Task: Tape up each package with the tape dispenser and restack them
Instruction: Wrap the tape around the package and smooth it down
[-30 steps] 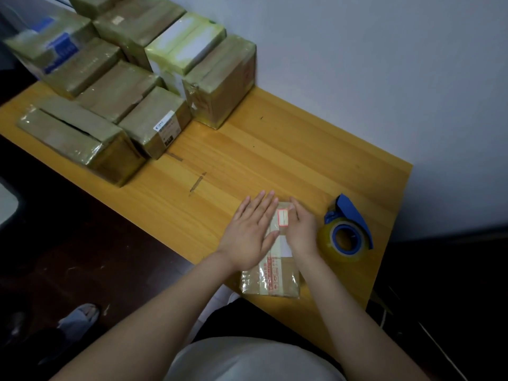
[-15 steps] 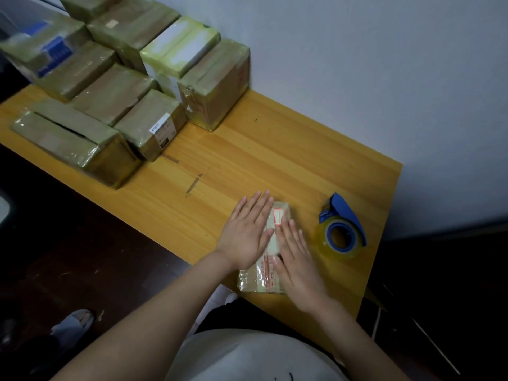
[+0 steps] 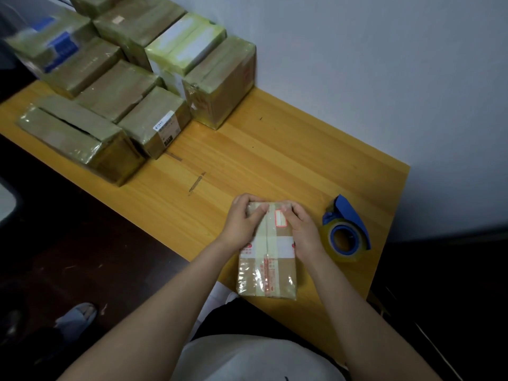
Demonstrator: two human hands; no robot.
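Near right corner of table (image 3: 275,149): package (image 3: 268,259) lies with near end at edge. Left hand (image 3: 242,221), right hand (image 3: 302,229) both clasp its far end. Risk: pull toward body tips package off; right wrist could knock tape dispenser (image 3: 345,232) just beside.

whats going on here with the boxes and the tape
A person is working on a small taped package at the near edge of the table. The left hand and right hand both grip its far end. The blue tape dispenser sits untouched to its right. Other taped boxes are grouped at the table's far left.
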